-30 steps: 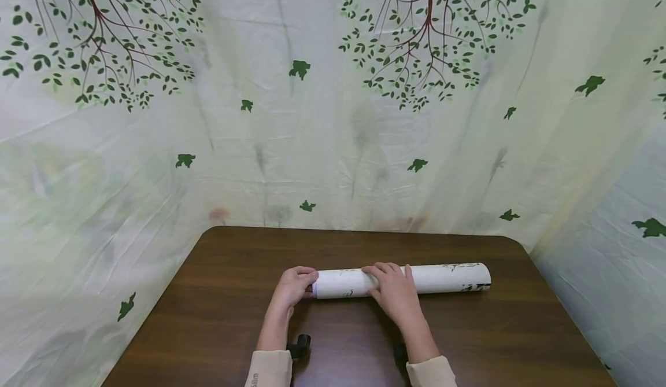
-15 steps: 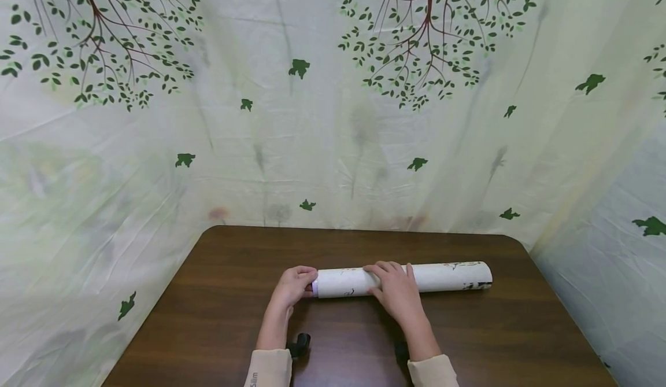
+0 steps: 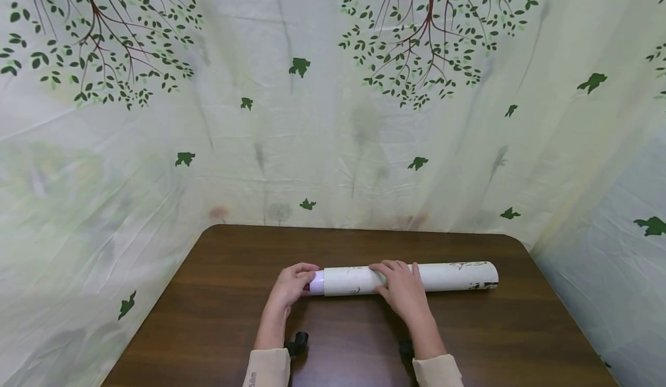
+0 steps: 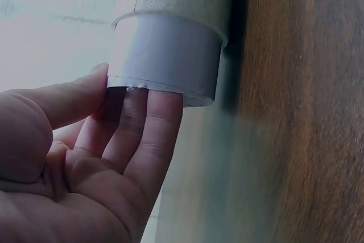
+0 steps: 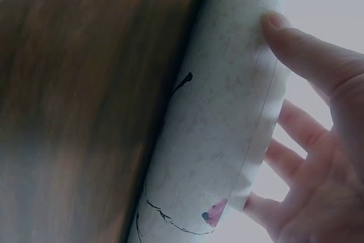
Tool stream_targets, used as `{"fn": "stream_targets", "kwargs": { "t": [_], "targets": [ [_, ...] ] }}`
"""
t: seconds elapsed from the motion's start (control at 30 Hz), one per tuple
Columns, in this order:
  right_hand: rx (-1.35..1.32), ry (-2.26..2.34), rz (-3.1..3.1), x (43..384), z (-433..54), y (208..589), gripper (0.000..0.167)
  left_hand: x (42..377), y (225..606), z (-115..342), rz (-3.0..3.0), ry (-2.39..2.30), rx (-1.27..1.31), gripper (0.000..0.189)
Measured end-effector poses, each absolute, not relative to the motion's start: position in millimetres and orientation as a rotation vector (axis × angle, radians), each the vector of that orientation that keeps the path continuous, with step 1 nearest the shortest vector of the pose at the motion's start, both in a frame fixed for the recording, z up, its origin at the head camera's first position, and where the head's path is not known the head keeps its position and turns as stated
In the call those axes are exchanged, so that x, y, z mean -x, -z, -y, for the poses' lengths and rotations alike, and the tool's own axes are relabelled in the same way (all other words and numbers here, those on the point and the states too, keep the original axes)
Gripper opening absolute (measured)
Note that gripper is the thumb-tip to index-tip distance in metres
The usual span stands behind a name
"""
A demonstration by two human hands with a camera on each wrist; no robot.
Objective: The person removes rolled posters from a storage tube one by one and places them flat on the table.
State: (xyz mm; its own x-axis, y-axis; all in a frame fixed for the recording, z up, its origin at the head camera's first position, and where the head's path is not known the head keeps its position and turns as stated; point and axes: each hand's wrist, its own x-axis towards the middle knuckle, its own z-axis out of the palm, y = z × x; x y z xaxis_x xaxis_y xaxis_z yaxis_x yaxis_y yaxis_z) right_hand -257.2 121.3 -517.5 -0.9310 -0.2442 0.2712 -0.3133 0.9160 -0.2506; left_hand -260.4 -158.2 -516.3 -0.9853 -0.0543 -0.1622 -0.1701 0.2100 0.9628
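Note:
A long white roll of patterned paper [image 3: 455,276], like wallpaper, lies crosswise on the brown table. From its left end sticks a short pale-lilac inner tube [image 3: 317,283]. My left hand [image 3: 289,286] pinches that tube at its rim; in the left wrist view the thumb is outside the tube [image 4: 165,55] and the fingers reach into its opening. My right hand [image 3: 403,288] holds the roll near its middle. The right wrist view shows the thumb on the near side of the roll [image 5: 227,95] and the fingers round the far side, with dark branch marks and a pink flower printed on the paper.
The wooden table [image 3: 234,317] has rounded back corners. Behind it hangs a pale curtain [image 3: 333,144] printed with trees and green leaves. A black wrist-camera mount [image 3: 298,343] sits by the left wrist, and another [image 3: 406,349] by the right.
My right hand and the white roll have shifted slightly right, while the left hand has stayed nearly in place. More of the lilac tube now shows at the left end.

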Motion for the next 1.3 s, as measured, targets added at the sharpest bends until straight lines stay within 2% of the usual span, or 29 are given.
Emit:
{"fn": "stream_targets", "kwargs": {
  "t": [1.3],
  "targets": [
    [-0.365, -0.509, 2.912, 260, -154, 512, 0.049, 258, 512, 177, -2.456, -1.876, 0.294, 0.024]
  ]
}}
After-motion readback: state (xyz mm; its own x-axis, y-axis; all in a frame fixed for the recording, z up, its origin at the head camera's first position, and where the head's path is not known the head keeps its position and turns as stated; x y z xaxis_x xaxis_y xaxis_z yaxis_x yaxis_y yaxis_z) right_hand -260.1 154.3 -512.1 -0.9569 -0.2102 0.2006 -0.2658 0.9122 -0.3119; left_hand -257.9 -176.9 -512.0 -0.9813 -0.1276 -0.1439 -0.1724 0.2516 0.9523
